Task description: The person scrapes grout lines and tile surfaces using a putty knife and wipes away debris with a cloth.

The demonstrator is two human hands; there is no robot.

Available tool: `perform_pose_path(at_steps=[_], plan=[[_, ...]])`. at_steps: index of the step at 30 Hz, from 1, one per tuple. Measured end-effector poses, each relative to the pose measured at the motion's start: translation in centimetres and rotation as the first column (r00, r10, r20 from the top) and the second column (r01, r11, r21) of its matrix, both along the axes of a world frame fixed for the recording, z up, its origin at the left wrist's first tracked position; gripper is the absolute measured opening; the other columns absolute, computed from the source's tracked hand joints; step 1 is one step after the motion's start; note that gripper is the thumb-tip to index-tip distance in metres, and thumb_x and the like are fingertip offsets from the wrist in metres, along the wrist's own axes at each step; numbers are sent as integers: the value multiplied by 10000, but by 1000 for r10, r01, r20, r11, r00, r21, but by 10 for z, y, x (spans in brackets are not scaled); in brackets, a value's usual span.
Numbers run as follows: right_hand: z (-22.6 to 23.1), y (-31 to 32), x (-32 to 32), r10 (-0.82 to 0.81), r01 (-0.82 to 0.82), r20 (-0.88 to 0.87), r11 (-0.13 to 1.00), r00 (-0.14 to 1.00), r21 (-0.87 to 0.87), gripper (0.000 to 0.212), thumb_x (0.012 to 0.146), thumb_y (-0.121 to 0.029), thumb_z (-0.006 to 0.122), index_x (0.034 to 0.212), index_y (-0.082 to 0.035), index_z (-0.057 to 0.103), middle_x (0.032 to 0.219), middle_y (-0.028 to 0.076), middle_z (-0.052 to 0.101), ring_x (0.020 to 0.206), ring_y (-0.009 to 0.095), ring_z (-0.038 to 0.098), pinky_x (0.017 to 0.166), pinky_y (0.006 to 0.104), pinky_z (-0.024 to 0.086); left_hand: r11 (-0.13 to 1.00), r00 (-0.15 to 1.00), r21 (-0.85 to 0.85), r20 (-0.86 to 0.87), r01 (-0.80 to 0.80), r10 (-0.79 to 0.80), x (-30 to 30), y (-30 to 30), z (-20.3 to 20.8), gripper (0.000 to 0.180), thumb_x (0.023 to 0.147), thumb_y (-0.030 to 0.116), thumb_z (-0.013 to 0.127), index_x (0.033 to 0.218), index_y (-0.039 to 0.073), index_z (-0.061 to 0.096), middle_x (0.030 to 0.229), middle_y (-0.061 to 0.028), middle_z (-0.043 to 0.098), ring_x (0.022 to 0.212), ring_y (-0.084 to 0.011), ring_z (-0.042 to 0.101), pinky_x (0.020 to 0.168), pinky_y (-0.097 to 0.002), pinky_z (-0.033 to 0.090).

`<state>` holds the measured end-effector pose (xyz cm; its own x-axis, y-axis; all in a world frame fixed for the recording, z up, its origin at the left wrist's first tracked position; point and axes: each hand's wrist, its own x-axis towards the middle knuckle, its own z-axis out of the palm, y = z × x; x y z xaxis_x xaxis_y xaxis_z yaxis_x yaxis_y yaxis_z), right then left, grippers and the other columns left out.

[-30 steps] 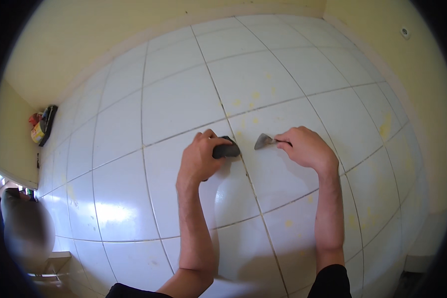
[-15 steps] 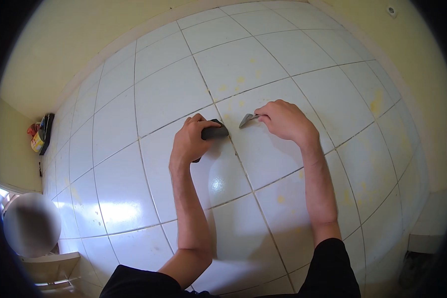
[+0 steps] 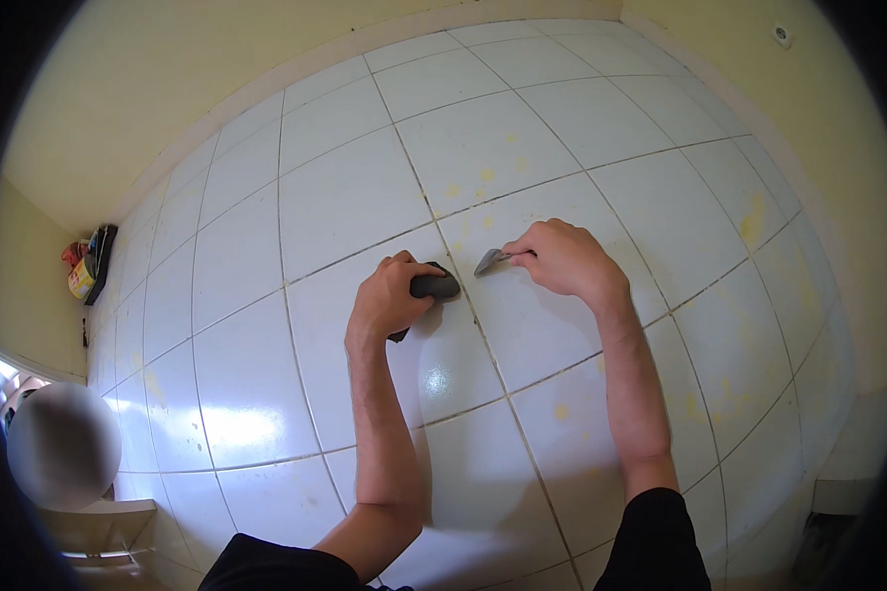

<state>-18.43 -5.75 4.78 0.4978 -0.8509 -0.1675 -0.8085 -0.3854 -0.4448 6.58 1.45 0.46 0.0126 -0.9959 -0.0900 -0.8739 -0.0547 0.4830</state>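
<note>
On the tiled floor my left hand (image 3: 382, 297) is closed around a bunched dark cloth (image 3: 434, 286). A bit of the cloth also shows below the palm. To its right, my right hand (image 3: 567, 258) grips a putty knife (image 3: 488, 261) whose handle is mostly hidden in the fingers. The knife's grey metal blade points left toward the cloth, a small gap apart from it. It is held low over a white tile just right of a grout line; whether the edge touches the tile I cannot tell.
Yellow spots (image 3: 488, 175) mark the tiles beyond my hands, with more yellow stains (image 3: 751, 221) toward the right wall. Red and yellow items with a black object (image 3: 99, 264) lie by the left wall. A blurred round shape (image 3: 64, 446) is at lower left. A socket (image 3: 782, 35) sits on the far right wall.
The whole view has tilted slightly, so the floor sits lower in the picture. Against the tiles, both hands have shifted a little nearer to me, and the putty knife slightly left. Both grips are unchanged.
</note>
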Motion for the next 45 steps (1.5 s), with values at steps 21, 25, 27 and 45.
perform_pose_path(at_steps=[21,25,27,45], plan=[[-5,-6,-19,-9,6,-49,999,999,-51,323,988,-64,588,1261,-129,747,1079,183,746,969,374,699,857,444,545,997,999,-72,-50,-13,9,-2,-2,-2,450,757,45,700,1157,229,792,1059,-33,653,1107,-247,630,933,-384,562],[0,-7,-19,-60,56,-84,997,995,-55,346,970,-19,558,1242,-112,751,1055,192,744,967,378,696,855,447,542,998,999,-64,-32,-17,15,-1,-2,-1,449,751,44,703,1152,224,793,1049,-32,653,1103,-248,631,927,-381,563],[-3,-6,-14,-16,6,-83,994,996,-113,367,942,24,546,1223,-94,751,1045,193,739,955,379,695,849,454,538,998,999,-63,-37,-7,5,-3,-3,-2,454,746,39,701,1151,221,793,1045,-32,655,1102,-246,632,924,-380,564],[7,-10,-22,-75,63,-159,995,984,-78,437,901,68,547,1252,-103,745,1066,209,731,980,376,697,824,444,537,998,999,-59,-44,-31,28,-1,-1,0,458,738,23,705,1143,216,798,1025,-28,661,1099,-234,638,911,-377,567]])
